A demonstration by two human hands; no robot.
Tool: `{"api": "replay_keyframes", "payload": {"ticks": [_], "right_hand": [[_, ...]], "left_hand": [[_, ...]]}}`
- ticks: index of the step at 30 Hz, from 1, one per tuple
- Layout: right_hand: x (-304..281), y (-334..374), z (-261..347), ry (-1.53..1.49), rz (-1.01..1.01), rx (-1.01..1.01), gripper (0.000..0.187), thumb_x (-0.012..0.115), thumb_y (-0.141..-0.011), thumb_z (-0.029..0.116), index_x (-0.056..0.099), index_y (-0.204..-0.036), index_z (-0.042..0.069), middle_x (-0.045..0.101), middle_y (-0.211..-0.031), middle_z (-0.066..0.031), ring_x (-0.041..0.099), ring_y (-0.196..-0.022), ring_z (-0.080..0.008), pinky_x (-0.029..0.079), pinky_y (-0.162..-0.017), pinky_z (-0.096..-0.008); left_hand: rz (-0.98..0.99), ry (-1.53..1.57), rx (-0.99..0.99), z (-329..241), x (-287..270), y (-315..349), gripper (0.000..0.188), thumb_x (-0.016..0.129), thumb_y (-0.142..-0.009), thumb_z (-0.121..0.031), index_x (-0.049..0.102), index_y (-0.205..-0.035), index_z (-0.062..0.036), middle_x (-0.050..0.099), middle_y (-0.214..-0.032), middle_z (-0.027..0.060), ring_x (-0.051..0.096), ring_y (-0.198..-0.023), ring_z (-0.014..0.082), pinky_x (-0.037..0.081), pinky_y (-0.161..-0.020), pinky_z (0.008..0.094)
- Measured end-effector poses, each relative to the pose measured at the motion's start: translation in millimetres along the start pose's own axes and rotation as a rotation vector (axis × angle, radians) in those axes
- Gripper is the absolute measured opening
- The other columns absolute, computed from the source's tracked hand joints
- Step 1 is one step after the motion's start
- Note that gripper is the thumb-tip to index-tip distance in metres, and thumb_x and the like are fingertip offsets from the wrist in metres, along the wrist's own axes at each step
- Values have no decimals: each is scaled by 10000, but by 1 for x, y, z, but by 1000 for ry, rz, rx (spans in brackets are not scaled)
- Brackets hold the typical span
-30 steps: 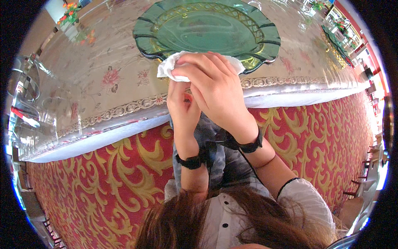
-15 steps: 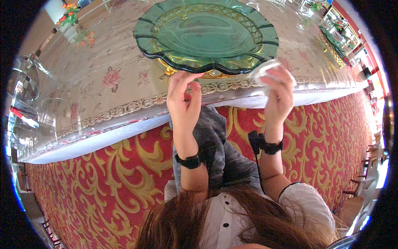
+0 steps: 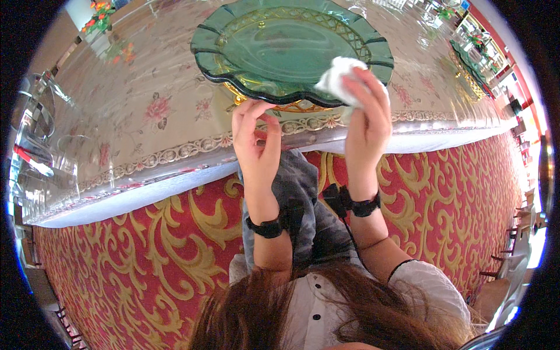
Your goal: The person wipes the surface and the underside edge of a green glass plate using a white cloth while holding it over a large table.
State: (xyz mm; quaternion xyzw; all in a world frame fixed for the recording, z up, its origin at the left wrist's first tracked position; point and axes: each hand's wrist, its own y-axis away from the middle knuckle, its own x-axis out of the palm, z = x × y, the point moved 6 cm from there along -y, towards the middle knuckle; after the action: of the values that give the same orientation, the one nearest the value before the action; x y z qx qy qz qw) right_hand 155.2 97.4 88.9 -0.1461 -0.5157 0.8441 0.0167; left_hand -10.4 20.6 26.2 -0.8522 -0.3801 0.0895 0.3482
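A large green glass plate (image 3: 274, 49) with a scalloped rim rests on a gold openwork stand (image 3: 309, 107) at the table's near edge. My left hand (image 3: 256, 137) has its fingers curled at the plate's near rim, left of the middle; its fingertips are partly hidden beneath the glass. Crumpled in my right hand (image 3: 370, 119) is a white cloth (image 3: 339, 79), pressed over the plate's near right rim. Some of the cloth is covered by my fingers.
The table has a floral cover (image 3: 157, 137) under clear plastic. A potted plant with orange flowers (image 3: 98, 20) stands at the far left. Another green plate on a gold stand (image 3: 466, 73) is at the right. Glassware (image 3: 41, 116) sits at the left edge.
My right hand has moved left with the white cloth, from beside the plate's right rim to over its near right part. My left hand stays at the near rim, barely shifted.
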Motion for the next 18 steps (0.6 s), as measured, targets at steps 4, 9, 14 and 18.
{"api": "replay_keyframes", "payload": {"ticks": [4,9,14,18], "right_hand": [[22,11,31,17,139,-114,440,488,-717,-103,708,-1047,89,622,-1134,-85,553,-1128,-299,374,-1022,-435],[32,15,34,25,146,-207,396,567,-728,-41,711,-1062,115,619,-1142,-52,562,-1115,-302,397,-985,-451],[11,13,6,49,58,-251,383,567,-742,-40,709,-1069,102,623,-1164,-73,559,-1127,-276,409,-982,-418],[-12,-1,-46,11,-38,-24,476,390,-755,-93,659,-1123,44,602,-1199,-140,506,-1213,-323,373,-1038,-398]], "left_hand": [[16,16,-13,0,-1,1,258,556,-840,51,622,-1058,-70,551,-1090,56,569,-848,108,431,-553,183],[32,-53,37,-1,2,-1,212,555,-846,47,653,-1001,-59,585,-1016,55,565,-833,104,420,-544,183],[49,-79,28,-2,3,-1,224,548,-845,65,675,-981,-60,600,-972,53,559,-792,97,401,-523,192],[41,-52,22,-2,2,-1,247,542,-844,76,678,-993,-67,601,-968,45,552,-753,92,395,-516,195]]}}
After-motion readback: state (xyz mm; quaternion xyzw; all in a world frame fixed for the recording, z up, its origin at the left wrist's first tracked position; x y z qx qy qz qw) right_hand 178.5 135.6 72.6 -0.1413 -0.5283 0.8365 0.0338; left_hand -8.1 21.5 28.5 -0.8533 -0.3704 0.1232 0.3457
